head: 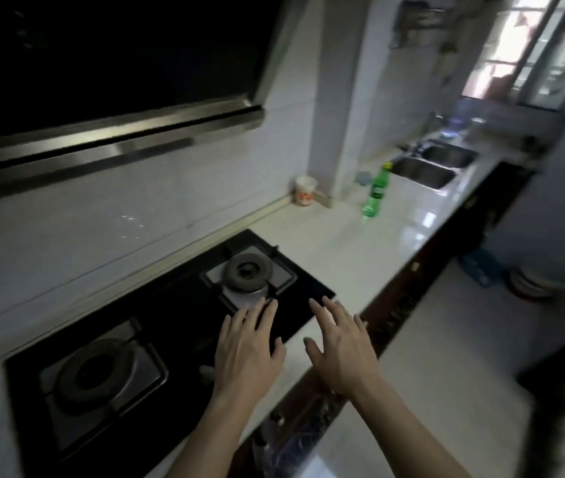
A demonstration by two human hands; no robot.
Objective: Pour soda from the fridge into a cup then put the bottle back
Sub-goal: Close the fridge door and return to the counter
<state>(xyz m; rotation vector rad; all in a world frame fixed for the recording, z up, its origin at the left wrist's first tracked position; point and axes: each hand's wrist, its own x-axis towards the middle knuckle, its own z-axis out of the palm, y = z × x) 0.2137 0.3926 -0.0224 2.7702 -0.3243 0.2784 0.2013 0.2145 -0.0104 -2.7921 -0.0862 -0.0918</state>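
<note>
Green bottle (376, 191) with yellow cap, white cup (305, 190) with orange print — black hob (184, 326), white countertop (395, 229).

A long white table (360, 250) runs along a tiled wall from near left to far right. A black gas hob (170, 326) with two burners is set into its near end. Farther along stand a white cup (305, 190) against the wall and an upright green soda bottle (376, 191), apart from it. A double steel sink (426, 167) sits at the far end.
</note>
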